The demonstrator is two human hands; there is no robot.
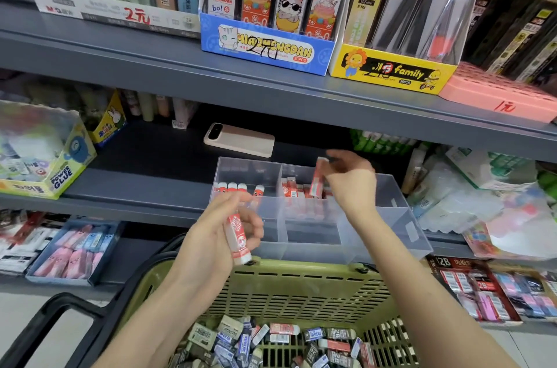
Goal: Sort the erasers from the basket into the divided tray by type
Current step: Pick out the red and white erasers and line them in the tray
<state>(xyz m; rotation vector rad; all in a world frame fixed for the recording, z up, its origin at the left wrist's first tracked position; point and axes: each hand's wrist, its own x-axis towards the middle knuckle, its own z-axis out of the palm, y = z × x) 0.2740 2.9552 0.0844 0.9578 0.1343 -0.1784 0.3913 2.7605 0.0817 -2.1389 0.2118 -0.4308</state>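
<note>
Above the clear plastic divided tray (390, 218), the right grip (352, 184) pinches a red-and-white rectangular eraser (318, 179); the left grip (215, 232) clasps a longer red-and-white eraser (238, 236).

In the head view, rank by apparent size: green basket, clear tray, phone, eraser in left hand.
Largest first:
green basket
clear tray
phone
eraser in the left hand, smallest although nearer than the phone
</note>
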